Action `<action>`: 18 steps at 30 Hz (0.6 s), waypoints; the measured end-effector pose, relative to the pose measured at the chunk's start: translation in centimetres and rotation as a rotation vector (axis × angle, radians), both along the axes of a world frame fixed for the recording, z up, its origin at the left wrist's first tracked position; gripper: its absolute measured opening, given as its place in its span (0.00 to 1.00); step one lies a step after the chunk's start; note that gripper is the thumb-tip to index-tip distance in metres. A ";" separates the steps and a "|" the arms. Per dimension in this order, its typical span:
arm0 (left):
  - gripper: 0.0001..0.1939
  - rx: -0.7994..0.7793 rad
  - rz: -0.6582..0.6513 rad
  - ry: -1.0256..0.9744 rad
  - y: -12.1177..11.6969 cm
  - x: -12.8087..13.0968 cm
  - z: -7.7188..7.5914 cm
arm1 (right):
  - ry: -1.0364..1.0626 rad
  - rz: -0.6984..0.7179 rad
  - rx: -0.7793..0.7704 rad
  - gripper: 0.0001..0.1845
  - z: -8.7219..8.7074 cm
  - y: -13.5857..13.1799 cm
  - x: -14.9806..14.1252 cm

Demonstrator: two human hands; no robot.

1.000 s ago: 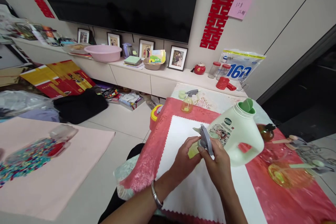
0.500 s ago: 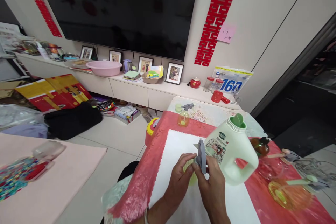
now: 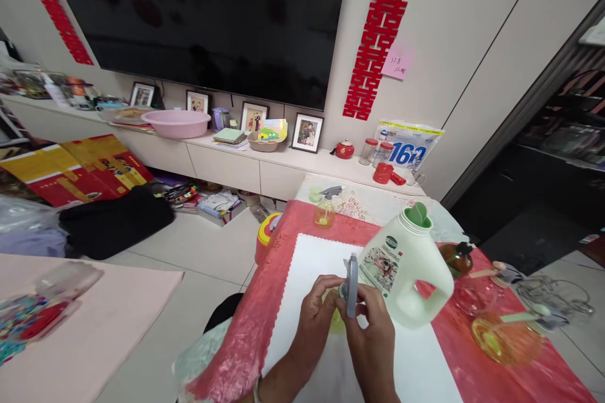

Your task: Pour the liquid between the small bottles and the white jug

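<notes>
My left hand [image 3: 314, 321] is closed around the neck area of a small yellow-green spray bottle [image 3: 336, 322], most of which my hands hide. With bent fingers, my right hand [image 3: 371, 327] grips the grey trigger spray head [image 3: 352, 286], which stands upright at the bottle's top. Both hands are close together over a white board [image 3: 302, 277] with a scalloped edge. Just to their right stands a large pale-green jug [image 3: 411, 271] with a green spout and no cap on it.
On the red table cover [image 3: 241, 352], a small spray bottle [image 3: 324, 213] stands behind the board. An amber pump bottle [image 3: 456, 259], a pink bottle [image 3: 475, 295] and an orange bottle [image 3: 513, 341] are at the right. A pink-covered table [image 3: 118, 308] bears colourful beads at left.
The view has shifted slightly, so everything sits a little further left. My hands keep their hold on the bottle and spray head, which now appears more edge-on.
</notes>
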State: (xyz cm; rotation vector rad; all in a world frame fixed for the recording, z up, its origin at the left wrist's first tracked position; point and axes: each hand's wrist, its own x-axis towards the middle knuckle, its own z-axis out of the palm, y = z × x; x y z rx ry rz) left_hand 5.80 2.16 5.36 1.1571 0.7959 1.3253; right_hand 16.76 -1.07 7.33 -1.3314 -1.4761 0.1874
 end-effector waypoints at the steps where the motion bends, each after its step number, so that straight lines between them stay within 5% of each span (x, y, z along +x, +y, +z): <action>1: 0.20 -0.004 0.004 -0.001 0.0 0.0 0.0 | -0.012 0.008 0.002 0.11 0.1 -0.1 0.0; 8: 0.20 0.003 -0.007 0.008 0.0 0.1 0.0 | -0.076 0.065 0.014 0.08 1.0 -0.3 0.7; 18: 0.18 0.015 -0.003 0.001 0.1 0.0 -0.4 | -0.064 0.037 0.020 0.08 -0.8 0.0 0.5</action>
